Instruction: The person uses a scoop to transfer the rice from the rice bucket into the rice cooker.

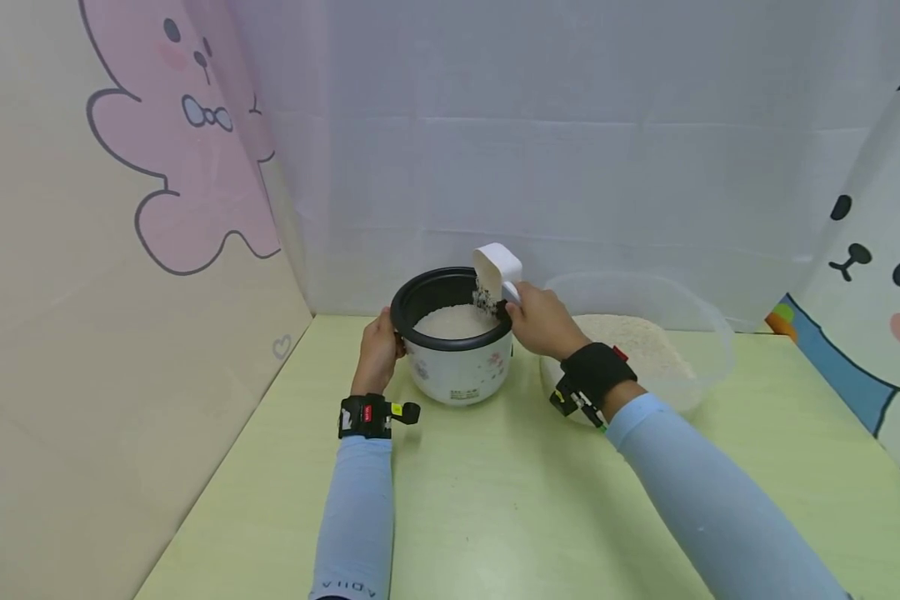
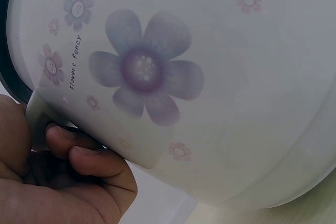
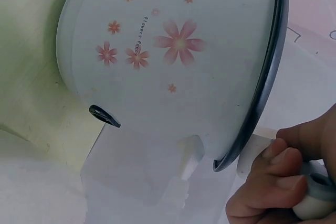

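Note:
A white rice cooker (image 1: 459, 375) with a black rim and printed flowers stands upright on the table, with white rice (image 1: 457, 322) inside. My left hand (image 1: 378, 346) grips the handle on the cooker's left side; in the left wrist view its fingers (image 2: 97, 158) curl at that handle. Over the right part of the rim, my right hand (image 1: 546, 321) holds a white measuring cup (image 1: 501, 263) by its handle, tilted towards the pot. Grains fall from the cup's mouth into the cooker. In the right wrist view the curled fingers (image 3: 273, 177) wrap the cup's handle.
Right of the cooker, behind my right wrist, a translucent plastic tub (image 1: 708, 350) holds a heap of rice (image 1: 630, 337). The pale green table (image 1: 480, 500) meets a white curtain (image 1: 532, 167) at the back. A printed sheet (image 1: 120, 333) lines the left side.

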{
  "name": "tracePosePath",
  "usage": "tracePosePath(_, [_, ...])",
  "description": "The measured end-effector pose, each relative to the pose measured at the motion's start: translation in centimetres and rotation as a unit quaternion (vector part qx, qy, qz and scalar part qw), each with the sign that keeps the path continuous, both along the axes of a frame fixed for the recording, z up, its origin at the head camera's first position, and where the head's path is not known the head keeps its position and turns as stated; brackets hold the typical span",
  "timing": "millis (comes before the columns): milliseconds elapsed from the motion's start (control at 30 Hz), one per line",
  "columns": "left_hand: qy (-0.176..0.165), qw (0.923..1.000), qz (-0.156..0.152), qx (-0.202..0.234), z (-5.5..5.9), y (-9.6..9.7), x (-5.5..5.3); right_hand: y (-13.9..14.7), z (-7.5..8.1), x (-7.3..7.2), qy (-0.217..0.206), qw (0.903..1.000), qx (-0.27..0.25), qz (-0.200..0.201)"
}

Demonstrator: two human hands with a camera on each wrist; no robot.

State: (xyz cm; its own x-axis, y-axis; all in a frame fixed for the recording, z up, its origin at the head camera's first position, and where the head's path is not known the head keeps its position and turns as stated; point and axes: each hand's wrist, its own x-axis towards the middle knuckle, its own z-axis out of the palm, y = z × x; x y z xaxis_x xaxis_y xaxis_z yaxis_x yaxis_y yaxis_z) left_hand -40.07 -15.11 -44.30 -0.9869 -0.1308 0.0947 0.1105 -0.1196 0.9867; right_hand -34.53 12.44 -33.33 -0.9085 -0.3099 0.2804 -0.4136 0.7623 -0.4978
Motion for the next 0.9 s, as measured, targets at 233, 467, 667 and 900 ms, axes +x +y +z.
tracePosePath(233, [0.010, 0.9999, -0.006, 0.004, -0.18, -0.03, -0.07, 0.32, -0.33, 0.02, 0.011, 0.9999, 0.010, -0.003])
tracePosePath(467, [0.014, 0.9999, -0.007, 0.006, -0.27, -0.01, -0.17, 0.50, -0.48, 0.12, 0.021, 0.9993, 0.029, -0.008])
tracePosePath(667, [0.011, 0.9999, -0.008, 0.009, -0.25, -0.06, -0.18, 0.54, -0.50, 0.17, 0.040, 0.9980, 0.048, -0.008])
tracePosePath(900, [0.001, 1.0000, -0.007, 0.001, -0.15, -0.10, -0.16, 0.43, -0.65, 0.21, 0.059, 0.9962, 0.063, -0.010])
